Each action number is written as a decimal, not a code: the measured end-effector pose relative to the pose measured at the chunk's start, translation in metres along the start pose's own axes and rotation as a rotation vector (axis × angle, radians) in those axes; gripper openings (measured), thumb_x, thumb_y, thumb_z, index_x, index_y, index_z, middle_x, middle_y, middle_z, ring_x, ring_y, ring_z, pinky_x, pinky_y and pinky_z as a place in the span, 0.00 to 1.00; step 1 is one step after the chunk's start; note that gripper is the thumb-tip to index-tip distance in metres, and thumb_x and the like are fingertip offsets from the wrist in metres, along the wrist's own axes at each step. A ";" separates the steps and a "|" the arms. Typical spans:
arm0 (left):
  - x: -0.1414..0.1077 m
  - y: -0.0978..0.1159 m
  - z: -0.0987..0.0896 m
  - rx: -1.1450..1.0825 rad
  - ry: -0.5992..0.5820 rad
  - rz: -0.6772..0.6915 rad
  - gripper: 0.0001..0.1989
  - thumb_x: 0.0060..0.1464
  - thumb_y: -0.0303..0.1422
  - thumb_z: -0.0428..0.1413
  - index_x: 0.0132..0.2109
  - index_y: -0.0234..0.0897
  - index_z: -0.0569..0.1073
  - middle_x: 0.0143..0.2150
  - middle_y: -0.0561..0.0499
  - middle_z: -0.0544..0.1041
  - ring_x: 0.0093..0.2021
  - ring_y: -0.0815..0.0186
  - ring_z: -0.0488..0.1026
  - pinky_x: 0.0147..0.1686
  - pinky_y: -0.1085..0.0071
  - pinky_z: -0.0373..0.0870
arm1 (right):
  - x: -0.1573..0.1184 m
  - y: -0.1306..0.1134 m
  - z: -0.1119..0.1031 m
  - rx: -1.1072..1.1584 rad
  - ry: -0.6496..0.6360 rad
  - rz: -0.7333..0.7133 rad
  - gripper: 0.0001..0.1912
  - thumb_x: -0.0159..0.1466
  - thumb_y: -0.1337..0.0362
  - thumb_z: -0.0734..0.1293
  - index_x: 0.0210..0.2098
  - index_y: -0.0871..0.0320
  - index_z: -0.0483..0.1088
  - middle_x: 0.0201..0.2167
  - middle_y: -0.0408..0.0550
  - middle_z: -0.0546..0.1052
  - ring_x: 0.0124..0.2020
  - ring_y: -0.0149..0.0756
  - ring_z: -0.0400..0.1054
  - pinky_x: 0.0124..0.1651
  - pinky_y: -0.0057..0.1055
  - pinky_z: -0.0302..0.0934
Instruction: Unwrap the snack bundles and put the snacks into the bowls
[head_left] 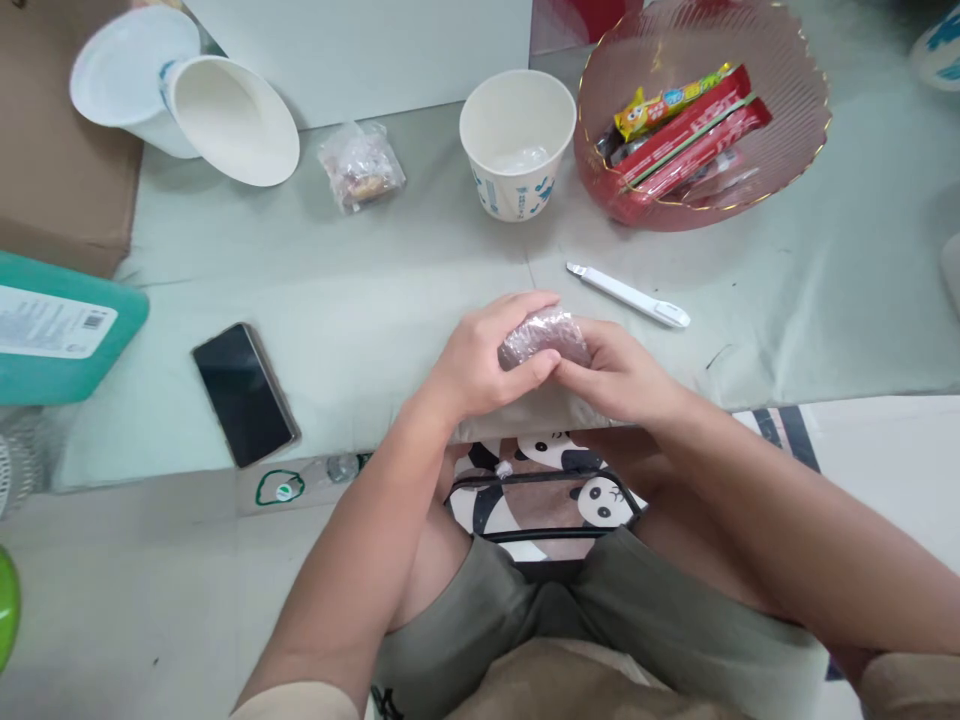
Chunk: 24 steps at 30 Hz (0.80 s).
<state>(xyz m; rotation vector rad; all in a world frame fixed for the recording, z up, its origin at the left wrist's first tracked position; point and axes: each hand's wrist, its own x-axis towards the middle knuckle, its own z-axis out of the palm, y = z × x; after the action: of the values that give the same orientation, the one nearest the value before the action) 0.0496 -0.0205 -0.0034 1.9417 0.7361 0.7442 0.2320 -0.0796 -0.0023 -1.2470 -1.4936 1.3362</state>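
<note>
Between my two hands, over the table's near edge, is a small bundle of clear bubble wrap (541, 335); what it encloses, if anything, I cannot make out. My left hand (491, 355) curls round its left side, thumb across the front. From the right, my right hand (619, 368) pinches it with thumb and fingers. Just beyond my right hand lies a white utility knife (630, 295), its tip pointing left. A paper cup (517, 150) with blue print stands upright behind the hands, with some clear plastic inside.
At back right sits a pink, gold-rimmed bowl (814, 110) of wrapped snacks. A plastic-wrapped packet (362, 168) lies left of the cup. A tipped paper cup (232, 120) leans against a white tub (135, 75). A phone (245, 394) and a teal container (75, 330) are at left.
</note>
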 end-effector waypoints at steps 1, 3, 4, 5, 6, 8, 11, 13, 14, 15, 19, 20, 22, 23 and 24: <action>0.000 0.000 0.002 -0.043 -0.030 -0.037 0.24 0.55 0.37 0.62 0.58 0.38 0.76 0.57 0.44 0.81 0.56 0.53 0.79 0.59 0.59 0.74 | 0.000 0.000 0.000 -0.010 0.026 -0.007 0.08 0.64 0.59 0.68 0.34 0.57 0.74 0.31 0.45 0.78 0.34 0.35 0.71 0.39 0.33 0.66; 0.002 -0.002 0.004 -0.121 -0.024 -0.124 0.26 0.54 0.35 0.62 0.60 0.38 0.74 0.56 0.45 0.82 0.53 0.56 0.80 0.55 0.63 0.76 | 0.000 0.000 0.000 -0.001 0.042 -0.012 0.09 0.65 0.58 0.68 0.38 0.57 0.74 0.34 0.45 0.79 0.35 0.36 0.71 0.40 0.34 0.67; 0.002 -0.003 0.004 -0.151 0.001 -0.162 0.26 0.54 0.33 0.61 0.60 0.38 0.74 0.55 0.45 0.82 0.52 0.57 0.80 0.52 0.64 0.76 | 0.000 0.000 0.000 0.027 0.034 -0.019 0.10 0.65 0.57 0.68 0.40 0.57 0.75 0.36 0.45 0.79 0.37 0.37 0.71 0.41 0.34 0.67; 0.003 -0.004 0.004 -0.174 0.034 -0.195 0.25 0.54 0.32 0.60 0.59 0.38 0.74 0.55 0.46 0.82 0.50 0.58 0.80 0.50 0.65 0.77 | 0.000 0.000 -0.001 0.064 0.020 -0.030 0.11 0.65 0.56 0.68 0.41 0.56 0.75 0.38 0.46 0.80 0.38 0.37 0.72 0.43 0.35 0.68; 0.005 -0.005 0.004 -0.193 0.072 -0.225 0.23 0.54 0.31 0.59 0.58 0.38 0.75 0.53 0.46 0.82 0.49 0.59 0.80 0.48 0.66 0.77 | 0.001 0.000 -0.001 0.098 0.013 -0.037 0.11 0.66 0.55 0.68 0.41 0.56 0.75 0.39 0.46 0.80 0.40 0.38 0.73 0.45 0.36 0.69; 0.007 -0.008 0.003 -0.234 0.162 -0.270 0.20 0.55 0.31 0.59 0.56 0.39 0.75 0.51 0.47 0.83 0.46 0.60 0.80 0.45 0.67 0.77 | 0.002 0.000 -0.004 0.122 0.071 -0.014 0.11 0.66 0.55 0.68 0.41 0.55 0.74 0.40 0.47 0.80 0.41 0.38 0.74 0.47 0.36 0.70; 0.010 -0.011 0.001 -0.303 0.239 -0.301 0.19 0.54 0.31 0.61 0.53 0.40 0.76 0.51 0.48 0.82 0.44 0.62 0.79 0.43 0.69 0.77 | 0.002 0.003 -0.008 0.069 0.319 0.031 0.13 0.64 0.54 0.71 0.44 0.54 0.72 0.44 0.48 0.79 0.43 0.37 0.74 0.45 0.35 0.69; 0.010 -0.010 0.001 -0.343 0.164 -0.307 0.19 0.51 0.31 0.64 0.52 0.41 0.77 0.49 0.49 0.81 0.40 0.65 0.78 0.38 0.71 0.75 | 0.003 0.006 -0.009 0.055 0.377 0.008 0.21 0.60 0.52 0.75 0.48 0.54 0.71 0.49 0.50 0.78 0.46 0.38 0.74 0.45 0.34 0.69; 0.010 -0.009 0.001 -0.362 0.110 -0.306 0.20 0.50 0.31 0.65 0.52 0.41 0.77 0.48 0.49 0.81 0.38 0.66 0.78 0.36 0.71 0.75 | 0.003 0.006 -0.009 0.051 0.352 0.002 0.23 0.58 0.52 0.75 0.48 0.54 0.70 0.49 0.50 0.78 0.45 0.38 0.74 0.43 0.34 0.69; 0.010 -0.008 0.002 -0.382 0.069 -0.306 0.21 0.49 0.31 0.66 0.52 0.41 0.77 0.47 0.50 0.81 0.36 0.67 0.77 0.35 0.72 0.74 | 0.003 0.007 -0.008 0.041 0.310 0.008 0.22 0.59 0.52 0.75 0.48 0.54 0.71 0.45 0.49 0.78 0.42 0.37 0.74 0.41 0.33 0.68; 0.009 -0.003 0.007 -0.491 0.101 -0.370 0.27 0.48 0.32 0.69 0.55 0.43 0.74 0.43 0.51 0.81 0.34 0.68 0.78 0.34 0.73 0.76 | 0.004 0.004 -0.005 -0.004 0.310 0.006 0.10 0.63 0.57 0.70 0.36 0.56 0.69 0.30 0.43 0.73 0.30 0.30 0.65 0.33 0.30 0.60; 0.009 -0.002 0.008 -0.515 0.107 -0.402 0.25 0.48 0.34 0.70 0.53 0.41 0.74 0.42 0.50 0.81 0.35 0.67 0.79 0.35 0.73 0.77 | 0.004 0.003 -0.004 0.009 0.335 -0.014 0.10 0.63 0.57 0.70 0.35 0.56 0.68 0.31 0.42 0.72 0.30 0.29 0.64 0.33 0.29 0.59; 0.009 0.001 0.009 -0.536 0.100 -0.459 0.19 0.50 0.36 0.69 0.47 0.37 0.76 0.39 0.48 0.82 0.37 0.65 0.80 0.37 0.71 0.79 | 0.005 0.003 -0.002 0.060 0.361 -0.026 0.12 0.62 0.55 0.71 0.36 0.55 0.67 0.32 0.42 0.71 0.31 0.29 0.64 0.33 0.29 0.59; 0.009 0.002 0.009 -0.533 0.098 -0.478 0.16 0.50 0.36 0.69 0.45 0.36 0.76 0.38 0.48 0.83 0.37 0.64 0.80 0.38 0.70 0.79 | 0.005 0.003 -0.001 0.083 0.352 -0.013 0.13 0.61 0.55 0.72 0.37 0.55 0.67 0.33 0.42 0.71 0.31 0.29 0.65 0.33 0.29 0.60; 0.008 0.002 0.009 -0.526 0.106 -0.485 0.14 0.51 0.35 0.68 0.43 0.35 0.76 0.37 0.48 0.83 0.37 0.64 0.80 0.38 0.70 0.80 | 0.005 0.004 0.000 0.099 0.335 0.006 0.15 0.60 0.54 0.73 0.39 0.54 0.67 0.34 0.42 0.72 0.31 0.29 0.65 0.33 0.29 0.60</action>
<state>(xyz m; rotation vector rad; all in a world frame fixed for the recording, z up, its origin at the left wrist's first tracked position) 0.0620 -0.0203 -0.0032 1.1959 0.9227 0.6554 0.2312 -0.0750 -0.0063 -1.3362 -1.1765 1.1245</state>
